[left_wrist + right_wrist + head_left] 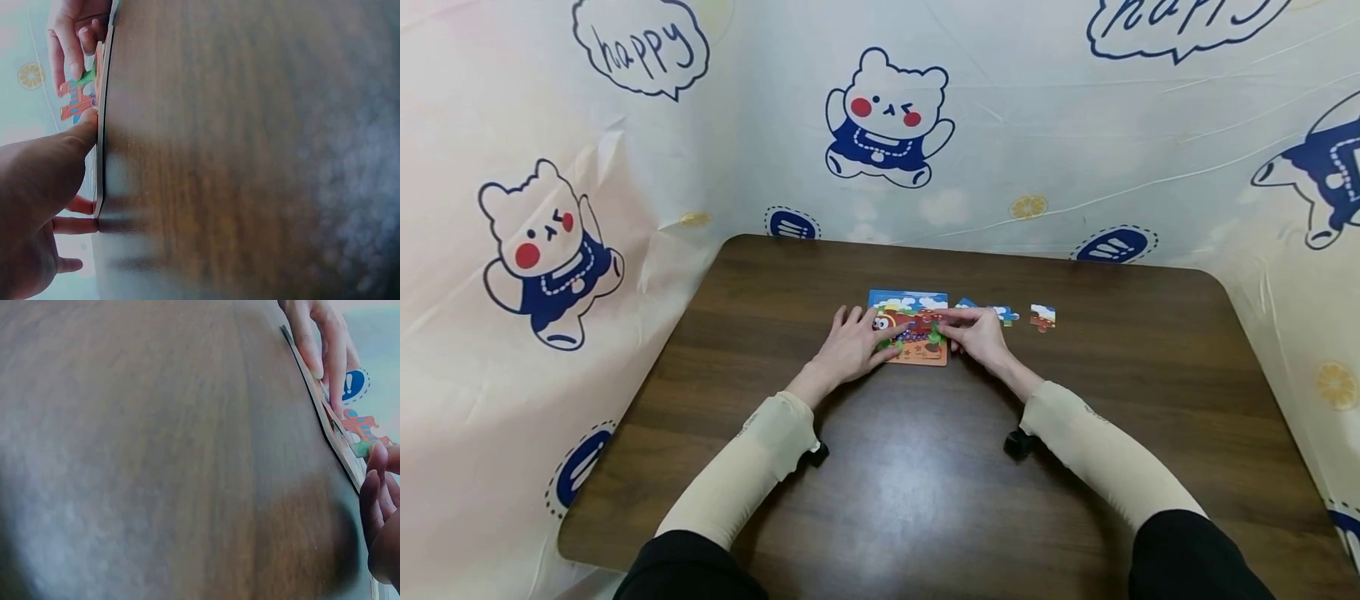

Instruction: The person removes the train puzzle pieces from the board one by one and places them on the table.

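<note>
The right hand (979, 335) pinches a red puzzle piece (72, 107) between thumb and index finger. The left hand (852, 343) grips nothing; its fingers are spread, and its thumb and index finger rest on the puzzle board (936, 362), the index finger close to the piece. The 2 hands are apart, on opposite sides of the board. The piece is tilted over the board; contact along its lower edge cannot be confirmed. Primary risk: if the piece is pressed down at this angle, a tab may catch on a neighbouring edge and ride up rather than seat flat. Probable cause: pressure applied at 1 end only. Secondary risk: the left index finger may obstruct the piece or lift adjoining parts if it shifts. The board lies flat on the desk (880, 500), whose sheen suggests a smooth surface; a sideways push may slide the board if the left hand bears too lightly. Farther out, 2 loose pieces (1003, 315) lie just right of the board, near the right hand, and a wide sweep of that hand may scatter them. A separate piece (1042, 317) lies farther right, with lower exposure to contact.
</note>
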Demonstrator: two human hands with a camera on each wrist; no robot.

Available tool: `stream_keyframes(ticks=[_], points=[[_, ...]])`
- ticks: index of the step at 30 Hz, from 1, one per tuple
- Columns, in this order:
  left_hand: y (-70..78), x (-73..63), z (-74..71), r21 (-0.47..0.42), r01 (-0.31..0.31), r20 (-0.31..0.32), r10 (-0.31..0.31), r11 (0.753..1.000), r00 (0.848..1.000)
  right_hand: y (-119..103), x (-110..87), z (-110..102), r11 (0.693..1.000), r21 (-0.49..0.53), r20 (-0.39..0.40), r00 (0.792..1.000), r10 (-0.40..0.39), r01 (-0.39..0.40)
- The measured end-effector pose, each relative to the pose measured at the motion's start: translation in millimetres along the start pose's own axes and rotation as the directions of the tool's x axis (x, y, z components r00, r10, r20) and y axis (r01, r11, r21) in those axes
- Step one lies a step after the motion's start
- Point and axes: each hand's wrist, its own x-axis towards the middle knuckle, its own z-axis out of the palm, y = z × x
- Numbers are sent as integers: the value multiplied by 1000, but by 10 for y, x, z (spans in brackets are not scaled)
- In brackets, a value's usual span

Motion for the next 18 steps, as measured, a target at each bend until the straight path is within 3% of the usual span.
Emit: stream_keyframes(ticks=[13,18], points=[[-2,-23,7,-23,9,7,-9,1000,1000,38,-39,29,998,41,-33,998,53,-51],[53,23,-38,-63,67,17,-66,996,998,29,-23,16,998,17,-36,997,61,-61]])
